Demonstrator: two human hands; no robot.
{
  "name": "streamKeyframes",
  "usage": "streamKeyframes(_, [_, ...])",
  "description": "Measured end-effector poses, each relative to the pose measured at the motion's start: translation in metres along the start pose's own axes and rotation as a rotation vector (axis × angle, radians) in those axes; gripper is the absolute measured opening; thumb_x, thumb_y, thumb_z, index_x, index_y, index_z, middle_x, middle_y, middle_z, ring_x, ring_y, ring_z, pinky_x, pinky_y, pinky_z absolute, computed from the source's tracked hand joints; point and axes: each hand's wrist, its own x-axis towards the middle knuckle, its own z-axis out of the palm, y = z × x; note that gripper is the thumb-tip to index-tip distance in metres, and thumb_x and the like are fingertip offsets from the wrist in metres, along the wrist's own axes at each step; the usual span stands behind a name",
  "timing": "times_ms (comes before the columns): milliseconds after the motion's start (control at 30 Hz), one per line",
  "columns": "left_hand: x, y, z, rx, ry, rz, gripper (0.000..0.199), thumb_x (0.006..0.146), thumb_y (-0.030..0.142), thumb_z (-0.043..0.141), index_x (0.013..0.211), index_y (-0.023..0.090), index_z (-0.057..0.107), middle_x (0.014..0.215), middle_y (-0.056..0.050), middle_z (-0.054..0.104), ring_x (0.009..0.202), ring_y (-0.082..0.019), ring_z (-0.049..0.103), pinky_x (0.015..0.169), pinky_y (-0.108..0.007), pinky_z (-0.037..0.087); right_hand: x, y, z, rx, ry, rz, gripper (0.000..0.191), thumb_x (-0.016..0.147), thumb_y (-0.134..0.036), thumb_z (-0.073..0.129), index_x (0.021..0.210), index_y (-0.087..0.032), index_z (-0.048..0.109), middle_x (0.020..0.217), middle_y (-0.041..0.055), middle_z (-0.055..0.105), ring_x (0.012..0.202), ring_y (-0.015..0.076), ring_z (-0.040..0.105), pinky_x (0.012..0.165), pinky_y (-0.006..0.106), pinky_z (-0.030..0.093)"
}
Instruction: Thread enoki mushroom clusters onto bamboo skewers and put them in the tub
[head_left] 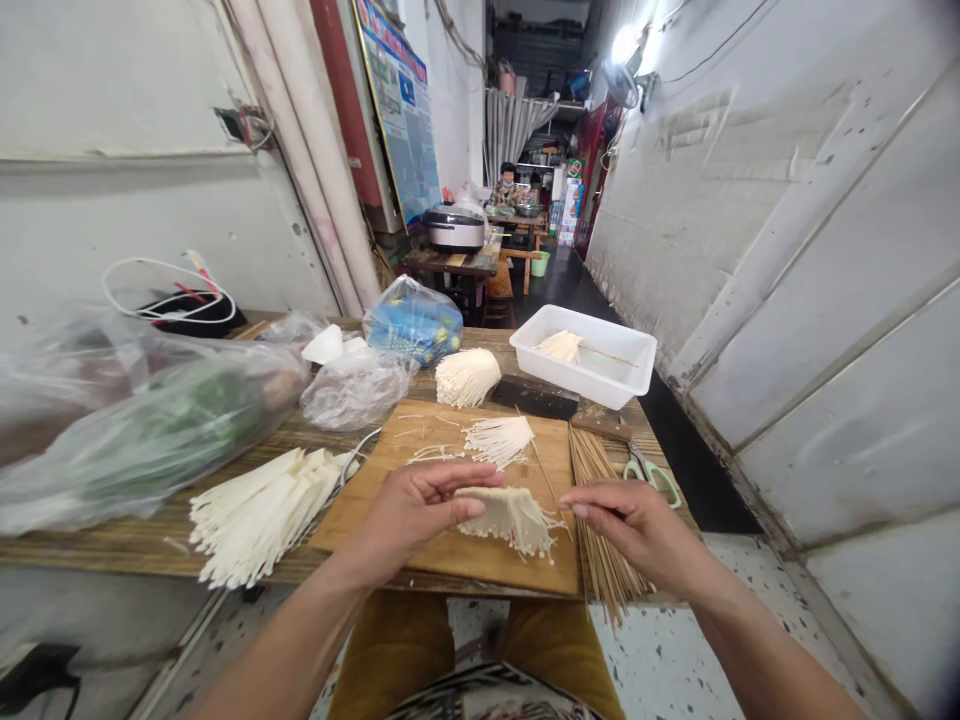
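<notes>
Enoki cluster [510, 520]: held just above the near half of the cutting board [480, 555], stems fanned toward my right, base against my left hand [424, 515]. That hand is curled, with thumb and fingers closed on the base. My right hand [630, 530] is angled in from the right, thumb and forefinger pinched on a thin bamboo skewer [547, 478], the tip at the cluster's right side. Both forearms rise from the bottom of view, wrists over the tabletop's [157, 545] near edge.

Board: a loose enoki bunch [499, 440] lies beyond the hands, with a few stray strands to its left. Open board remains at the far left corner and along the right edge. Room for the right hand is bounded by a bundle of skewers [604, 520], which lies beside the board and overhangs the tabletop's near edge.

Beyond the board: a cleaver [534, 398] lies crosswise, a white plastic tub [592, 322] holding more enoki sits at far right, and green-handled scissors [649, 475] lie by the skewers. Left of the board is a large enoki pile [255, 515], backed by plastic bags [142, 430].
</notes>
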Motion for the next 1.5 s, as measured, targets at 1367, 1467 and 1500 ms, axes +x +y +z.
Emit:
streamKeyframes(1367, [-0.011,-0.001,0.008,0.179,0.081,0.081,0.020,0.072,0.037,0.070,0.086,0.024,0.077,0.087,-0.002,0.077,0.077,-0.020,0.068,0.069,-0.025,0.049,-0.001,-0.005,-0.008,-0.047,-0.071,0.003,0.021,0.089,-0.025,0.053,0.096,-0.023,0.073,0.093,0.0038,0.074,0.083,0.0159,0.067,0.073,0.027,0.051])
streamKeyframes(1467, [-0.010,-0.001,0.008,0.186,0.095,0.082,0.020,0.072,0.037,0.070,0.086,0.024,0.078,0.086,-0.002,0.077,0.077,-0.020,0.068,0.068,-0.025,0.049,0.000,-0.004,-0.006,-0.034,-0.068,0.005,0.022,0.090,-0.025,0.052,0.097,-0.023,0.073,0.093,0.0040,0.074,0.082,0.0157,0.067,0.074,0.027,0.051])
streamKeyframes(1500, [-0.011,-0.001,0.008,0.187,0.102,0.083,0.020,0.072,0.037,0.070,0.085,0.024,0.078,0.085,-0.001,0.077,0.077,-0.020,0.068,0.068,-0.025,0.049,0.000,-0.004,-0.005,-0.033,-0.062,0.003,0.022,0.090,-0.026,0.052,0.097,-0.023,0.073,0.093,0.0040,0.074,0.082,0.0157,0.067,0.074,0.027,0.051])
